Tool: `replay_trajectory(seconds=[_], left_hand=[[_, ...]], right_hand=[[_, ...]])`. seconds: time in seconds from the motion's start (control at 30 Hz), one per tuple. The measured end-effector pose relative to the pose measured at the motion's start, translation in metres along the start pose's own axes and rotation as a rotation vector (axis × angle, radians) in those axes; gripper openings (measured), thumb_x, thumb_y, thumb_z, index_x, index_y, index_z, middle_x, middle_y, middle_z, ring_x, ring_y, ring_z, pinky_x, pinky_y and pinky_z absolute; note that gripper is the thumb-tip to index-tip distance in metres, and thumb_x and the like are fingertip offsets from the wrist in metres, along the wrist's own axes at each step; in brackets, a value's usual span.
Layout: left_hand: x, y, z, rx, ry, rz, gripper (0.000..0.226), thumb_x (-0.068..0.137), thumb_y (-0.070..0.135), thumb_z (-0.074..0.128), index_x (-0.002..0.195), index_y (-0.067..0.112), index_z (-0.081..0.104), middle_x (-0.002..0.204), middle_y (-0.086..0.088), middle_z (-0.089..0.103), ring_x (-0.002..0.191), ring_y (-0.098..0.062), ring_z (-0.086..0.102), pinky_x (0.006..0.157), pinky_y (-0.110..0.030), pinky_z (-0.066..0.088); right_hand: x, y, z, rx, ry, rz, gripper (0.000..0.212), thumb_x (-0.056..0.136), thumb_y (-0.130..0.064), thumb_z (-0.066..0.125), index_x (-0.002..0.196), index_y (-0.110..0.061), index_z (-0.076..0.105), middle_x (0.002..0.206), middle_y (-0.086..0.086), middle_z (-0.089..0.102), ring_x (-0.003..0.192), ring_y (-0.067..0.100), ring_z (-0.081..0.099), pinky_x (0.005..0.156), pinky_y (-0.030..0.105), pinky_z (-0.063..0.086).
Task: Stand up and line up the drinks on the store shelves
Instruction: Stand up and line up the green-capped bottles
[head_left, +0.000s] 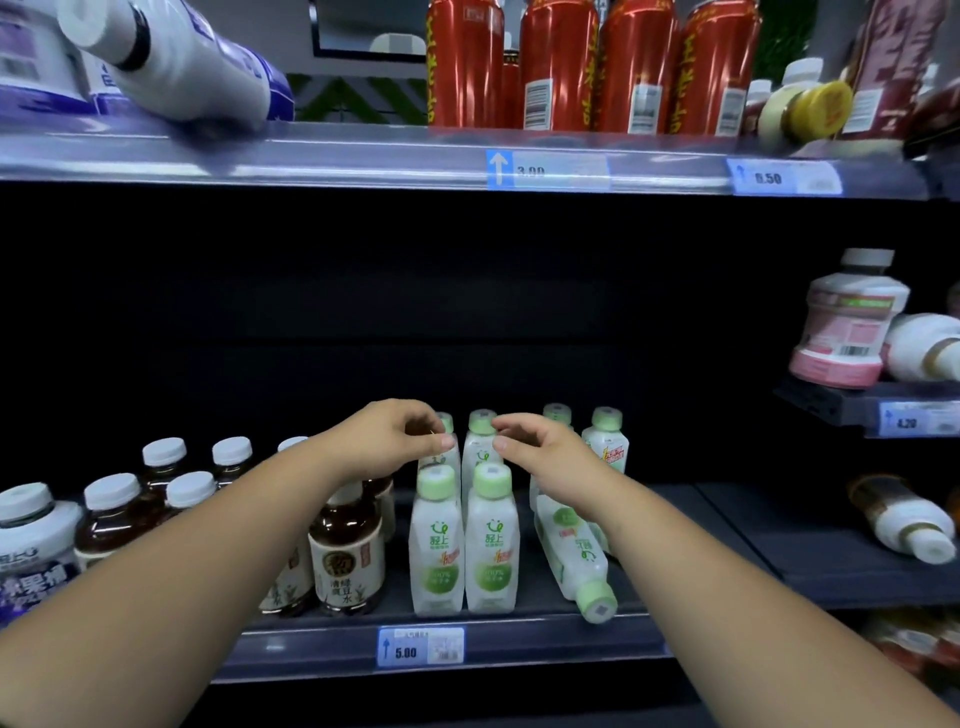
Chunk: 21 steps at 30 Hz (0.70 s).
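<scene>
Several white drink bottles with green caps stand on the middle shelf (322, 644). Two are at the front (436, 545) (491, 545), others behind. One green-capped bottle (571, 556) lies on its side, cap toward the shelf edge, under my right forearm. My left hand (389, 439) pinches the neck of the rear left bottle (445, 422) between thumb and forefinger. My right hand (540, 460) hovers with loosely curled fingers, its tips just beside the cap of the rear middle bottle (482, 422). Two more upright bottles (605, 441) stand behind my right hand.
Brown tea bottles (347, 551) with white caps stand in rows to the left. On the upper shelf are red cans (556, 62), a toppled white bottle (171, 57) and a toppled yellow-capped bottle (810, 109). Right shelves hold a pink bottle (847, 322) and lying bottles (904, 519).
</scene>
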<state>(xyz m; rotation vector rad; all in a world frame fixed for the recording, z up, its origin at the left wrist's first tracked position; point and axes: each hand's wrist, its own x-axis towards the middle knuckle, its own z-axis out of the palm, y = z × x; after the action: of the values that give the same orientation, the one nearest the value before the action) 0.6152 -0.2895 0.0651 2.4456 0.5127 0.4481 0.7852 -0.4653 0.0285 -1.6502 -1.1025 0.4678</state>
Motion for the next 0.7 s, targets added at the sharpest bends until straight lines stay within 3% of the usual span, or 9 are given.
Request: replay_trajectory(seconds=[0.1, 0.2, 0.3, 0.47, 0.7], left_hand=[[0.016, -0.005, -0.002, 0.046, 0.034, -0.018, 0.023, 0.083, 0.047, 0.074, 0.103, 0.041, 0.064, 0.105, 0.013, 0.066, 0.099, -0.005, 0.063, 0.09, -0.029, 0.053], [0.032, -0.005, -0.001, 0.042, 0.029, -0.047, 0.049, 0.084, 0.041, 0.076, 0.128, 0.03, 0.058, 0.12, 0.008, 0.062, 0.107, -0.008, 0.06, 0.092, -0.024, 0.049], [0.049, -0.006, 0.004, 0.081, 0.027, -0.062, 0.063, 0.083, 0.039, 0.078, 0.138, 0.025, 0.053, 0.13, 0.002, 0.059, 0.119, -0.013, 0.057, 0.099, -0.025, 0.046], [0.073, -0.013, 0.01, 0.149, -0.054, -0.096, 0.06, 0.085, 0.04, 0.075, 0.138, 0.025, 0.053, 0.139, 0.001, 0.056, 0.126, -0.014, 0.053, 0.105, -0.027, 0.043], [0.071, -0.022, 0.012, 0.125, -0.111, -0.1, 0.037, 0.086, 0.03, 0.075, 0.121, 0.026, 0.066, 0.115, 0.008, 0.065, 0.11, -0.011, 0.06, 0.091, -0.02, 0.045]], right_hand=[[0.017, 0.002, -0.002, -0.02, 0.042, 0.007, 0.038, 0.095, -0.026, 0.068, 0.132, -0.03, 0.06, 0.129, -0.006, 0.058, 0.116, 0.007, 0.056, 0.09, 0.017, 0.046], [0.037, 0.007, 0.001, -0.055, 0.039, 0.035, 0.046, 0.094, -0.027, 0.069, 0.137, -0.033, 0.056, 0.138, -0.005, 0.053, 0.126, 0.013, 0.052, 0.103, 0.031, 0.045], [0.054, 0.012, 0.007, -0.121, 0.012, 0.042, 0.054, 0.092, -0.026, 0.071, 0.142, -0.028, 0.052, 0.141, -0.003, 0.053, 0.131, 0.018, 0.05, 0.106, 0.033, 0.043], [0.069, 0.015, 0.013, -0.184, -0.035, 0.034, 0.052, 0.098, -0.028, 0.064, 0.146, -0.022, 0.048, 0.14, -0.006, 0.051, 0.129, 0.011, 0.046, 0.095, 0.019, 0.034], [0.07, 0.025, 0.012, -0.156, -0.012, 0.043, 0.032, 0.099, -0.023, 0.062, 0.131, -0.025, 0.061, 0.127, -0.005, 0.061, 0.116, 0.012, 0.057, 0.099, 0.028, 0.048]])
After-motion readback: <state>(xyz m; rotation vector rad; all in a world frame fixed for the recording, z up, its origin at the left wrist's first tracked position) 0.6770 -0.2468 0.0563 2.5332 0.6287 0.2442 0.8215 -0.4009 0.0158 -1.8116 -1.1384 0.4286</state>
